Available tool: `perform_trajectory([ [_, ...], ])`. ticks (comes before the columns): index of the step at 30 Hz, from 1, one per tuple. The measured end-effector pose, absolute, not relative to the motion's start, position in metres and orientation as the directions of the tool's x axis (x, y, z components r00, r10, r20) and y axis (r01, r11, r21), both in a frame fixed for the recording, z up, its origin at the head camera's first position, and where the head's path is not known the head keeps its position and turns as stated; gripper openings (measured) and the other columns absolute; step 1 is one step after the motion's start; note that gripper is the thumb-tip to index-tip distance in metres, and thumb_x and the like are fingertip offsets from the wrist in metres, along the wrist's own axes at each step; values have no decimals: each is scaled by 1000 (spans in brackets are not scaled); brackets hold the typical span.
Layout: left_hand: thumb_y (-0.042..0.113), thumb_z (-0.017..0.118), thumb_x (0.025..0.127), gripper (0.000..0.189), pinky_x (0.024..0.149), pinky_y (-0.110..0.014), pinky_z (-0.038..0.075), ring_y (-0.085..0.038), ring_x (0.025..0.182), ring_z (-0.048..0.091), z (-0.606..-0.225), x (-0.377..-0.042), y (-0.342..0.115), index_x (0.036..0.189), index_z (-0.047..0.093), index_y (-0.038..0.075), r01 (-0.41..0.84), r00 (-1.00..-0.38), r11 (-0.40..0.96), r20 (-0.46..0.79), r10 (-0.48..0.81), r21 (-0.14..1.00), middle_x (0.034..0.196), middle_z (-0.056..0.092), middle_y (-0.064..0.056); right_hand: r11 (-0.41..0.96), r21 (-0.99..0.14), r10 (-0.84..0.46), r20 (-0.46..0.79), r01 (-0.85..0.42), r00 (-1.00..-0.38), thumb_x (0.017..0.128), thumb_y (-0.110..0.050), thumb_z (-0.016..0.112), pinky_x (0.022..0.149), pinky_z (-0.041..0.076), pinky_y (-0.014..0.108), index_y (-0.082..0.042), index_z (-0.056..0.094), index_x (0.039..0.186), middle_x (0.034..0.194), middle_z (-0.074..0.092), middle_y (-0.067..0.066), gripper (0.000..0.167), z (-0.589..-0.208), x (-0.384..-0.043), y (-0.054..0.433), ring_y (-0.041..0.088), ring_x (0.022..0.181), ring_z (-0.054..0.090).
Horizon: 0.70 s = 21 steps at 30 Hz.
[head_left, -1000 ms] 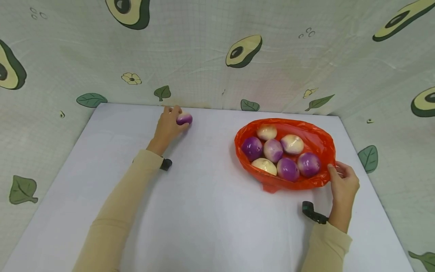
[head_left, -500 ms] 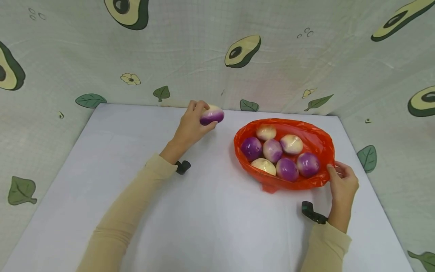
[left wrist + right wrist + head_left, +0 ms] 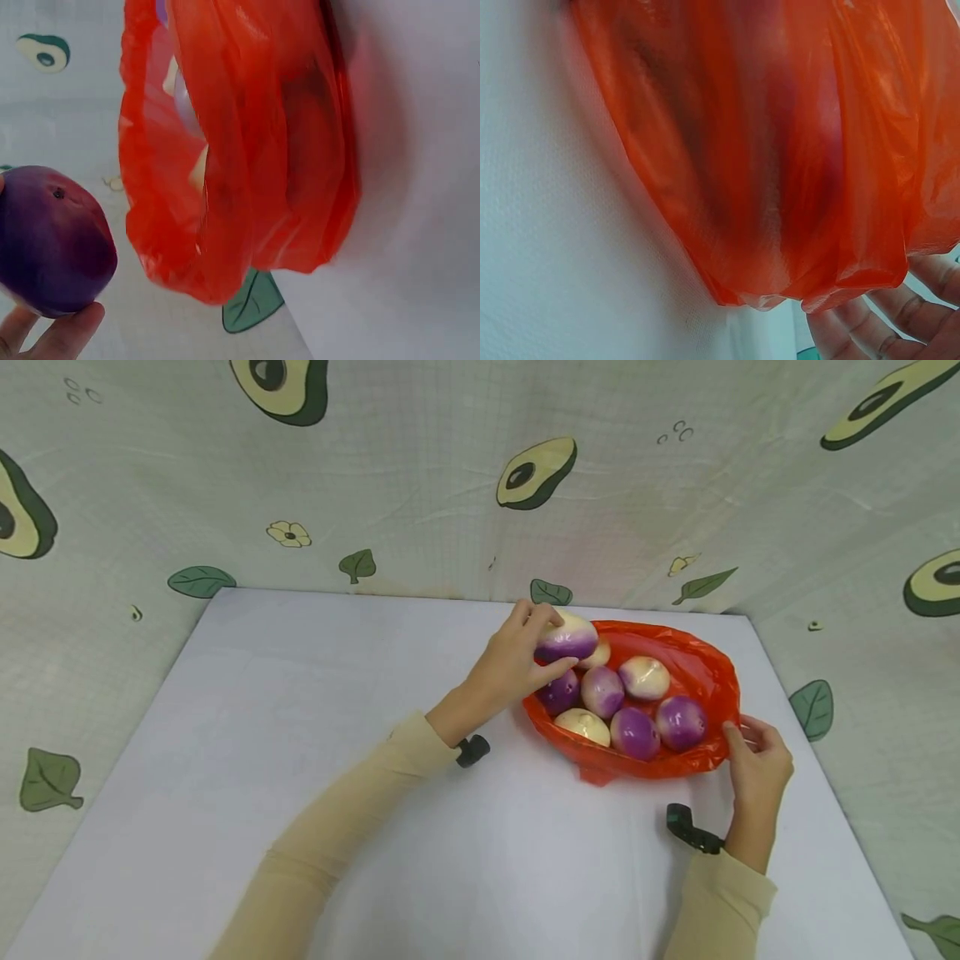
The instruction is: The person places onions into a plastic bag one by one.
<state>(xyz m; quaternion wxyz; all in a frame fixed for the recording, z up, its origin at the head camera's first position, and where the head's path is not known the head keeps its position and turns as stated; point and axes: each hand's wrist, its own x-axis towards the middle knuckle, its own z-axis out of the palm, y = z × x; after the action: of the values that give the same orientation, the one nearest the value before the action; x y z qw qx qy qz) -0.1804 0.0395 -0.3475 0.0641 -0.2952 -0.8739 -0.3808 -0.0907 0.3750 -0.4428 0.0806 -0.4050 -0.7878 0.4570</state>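
Observation:
My left hand [image 3: 501, 670] holds a glossy purple-and-white turnip [image 3: 567, 638] between thumb and fingers, over the back left rim of a red plastic bag [image 3: 697, 664]. In the left wrist view, the purple end of this turnip [image 3: 56, 244] faces the camera, with fingertips under it and the bag [image 3: 247, 135] beyond. Several similar turnips [image 3: 636, 733] sit inside the wide-mouthed bag, some purple, some mostly cream. At the bag's right end my right hand [image 3: 761, 764] pinches the rim. The right wrist view has its fingers [image 3: 911, 311] against the red plastic [image 3: 780, 187].
The bag stands on a white table [image 3: 420, 827], towards its right side. Behind the table hangs a pale curtain [image 3: 420, 485] printed with avocados and leaves. Each wrist wears a small black camera [image 3: 472, 750].
My left hand has lifted the turnip from the back left of the table and carried it right, to over the bag. The right hand has stayed at the bag's rim.

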Motion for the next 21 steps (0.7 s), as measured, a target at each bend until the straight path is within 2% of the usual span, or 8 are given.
perform_trajectory([
  [4, 34, 67, 84, 44, 91, -27, 50, -18, 102, 56, -351, -176, 58, 117, 45, 13, 576, -805, 514, 332, 491, 636, 112, 44, -6, 262, -795, 706, -229, 547, -671, 82, -58, 56, 56, 45, 8, -33, 49, 132, 125, 51, -5, 56, -474, -98, 401, 2, 97, 48],
  [7, 35, 66, 85, 45, 89, -25, 50, -16, 99, 57, -354, -174, 71, 118, 45, 14, 571, -805, 516, 312, 504, 639, 112, 46, -5, 258, -799, 700, -233, 544, -675, 82, -58, 57, 65, 48, 9, -34, 49, 132, 125, 52, -6, 56, -475, -98, 402, 4, 100, 48],
  [11, 37, 64, 86, 47, 91, -22, 47, -14, 100, 55, -357, -175, 88, 121, 42, 14, 540, -816, 536, 246, 524, 649, 114, 46, -4, 232, -802, 696, -258, 550, -670, 86, -53, 55, 76, 50, 13, -31, 48, 133, 120, 52, -8, 53, -448, -91, 381, 5, 101, 48],
  [13, 38, 63, 86, 48, 93, -20, 46, -13, 104, 53, -359, -176, 96, 121, 41, 14, 516, -823, 546, 205, 529, 661, 117, 46, -3, 230, -797, 699, -264, 558, -665, 88, -51, 53, 88, 49, 19, -30, 47, 134, 122, 52, -7, 52, -435, -87, 369, 4, 101, 47],
  [15, 39, 63, 86, 49, 95, -19, 45, -12, 107, 52, -360, -178, 105, 122, 40, 15, 490, -833, 562, 166, 528, 666, 120, 46, -2, 213, -796, 709, -274, 567, -650, 88, -49, 54, 88, 47, 15, -29, 47, 134, 117, 51, -10, 50, -427, -85, 361, 1, 96, 45],
  [17, 40, 63, 86, 50, 95, -19, 44, -11, 109, 51, -362, -180, 114, 122, 40, 16, 476, -841, 585, 144, 522, 656, 121, 46, -1, 209, -791, 711, -281, 574, -645, 89, -48, 52, 97, 44, 23, -27, 46, 136, 124, 50, -5, 51, -423, -85, 356, 3, 99, 45],
  [20, 42, 62, 86, 49, 93, -19, 46, -10, 105, 52, -364, -185, 128, 121, 40, 17, 465, -851, 618, 128, 509, 634, 117, 46, 1, 207, -796, 707, -280, 568, -649, 89, -48, 53, 94, 46, 21, -28, 46, 135, 124, 51, -5, 51, -426, -85, 359, 6, 102, 48],
  [21, 42, 62, 86, 48, 91, -19, 46, -9, 102, 52, -365, -187, 133, 120, 40, 18, 459, -856, 627, 123, 503, 629, 115, 46, 1, 214, -802, 702, -271, 558, -659, 88, -50, 54, 87, 50, 19, -28, 47, 134, 121, 53, -6, 52, -430, -85, 363, 5, 101, 48],
])
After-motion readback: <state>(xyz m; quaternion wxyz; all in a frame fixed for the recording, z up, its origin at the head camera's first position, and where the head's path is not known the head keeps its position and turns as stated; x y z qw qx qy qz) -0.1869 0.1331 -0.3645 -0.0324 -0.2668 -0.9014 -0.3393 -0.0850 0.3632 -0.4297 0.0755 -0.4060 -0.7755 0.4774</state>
